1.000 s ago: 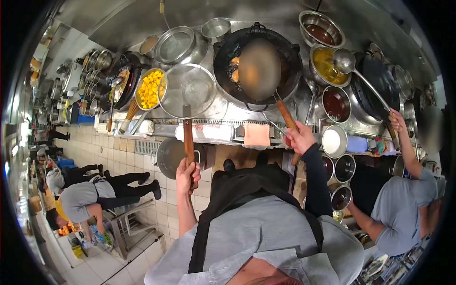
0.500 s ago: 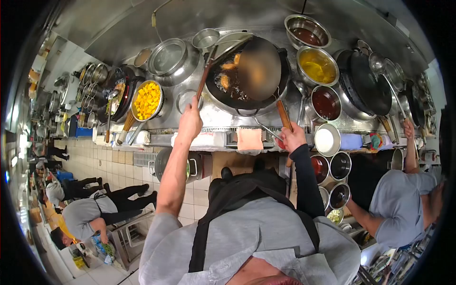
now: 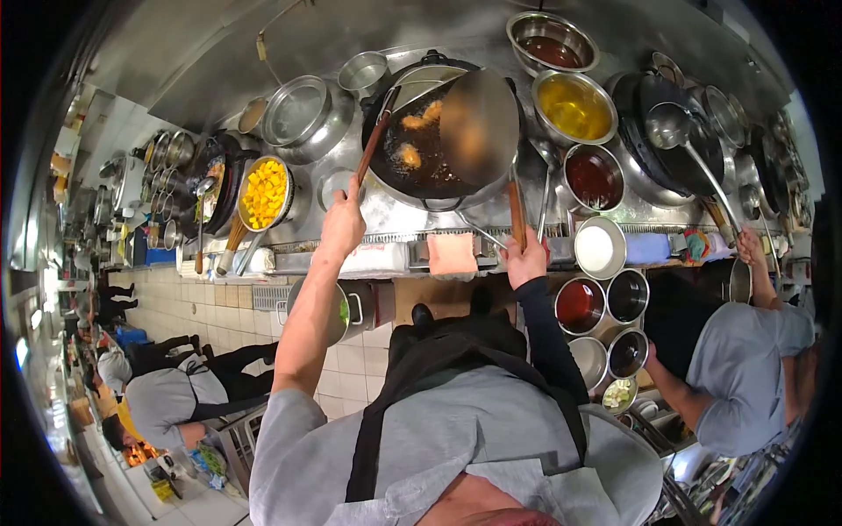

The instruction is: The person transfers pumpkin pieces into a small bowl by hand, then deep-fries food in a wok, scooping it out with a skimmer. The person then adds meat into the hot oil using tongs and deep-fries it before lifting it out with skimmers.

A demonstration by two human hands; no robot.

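My left hand [image 3: 343,219] is closed around the wooden handle of a skimmer [image 3: 372,147]. Its wide round head hangs over the back left of a black wok [image 3: 410,196]. Dark oil fills the wok, with several golden-brown fried pieces [image 3: 410,157] floating in it. At the wok's front right, my right hand [image 3: 527,256] grips the wooden handle of a utensil [image 3: 517,210]. A blurred patch covers the right half of the wok, so that utensil's working end is hidden and I cannot tell its kind.
Left of the wok stand a bowl of yellow cubes [image 3: 266,195] and a steel pot [image 3: 298,112]. Bowls of yellow liquid [image 3: 575,107] and red sauce [image 3: 594,177] sit to its right. A co-worker's hand [image 3: 750,247] holds a ladle [image 3: 671,128] over another wok.
The skimmer head has turned and shows more of its face above the wok. My right hand's handle stands more upright. The co-worker's ladle has moved left over the neighbouring wok.
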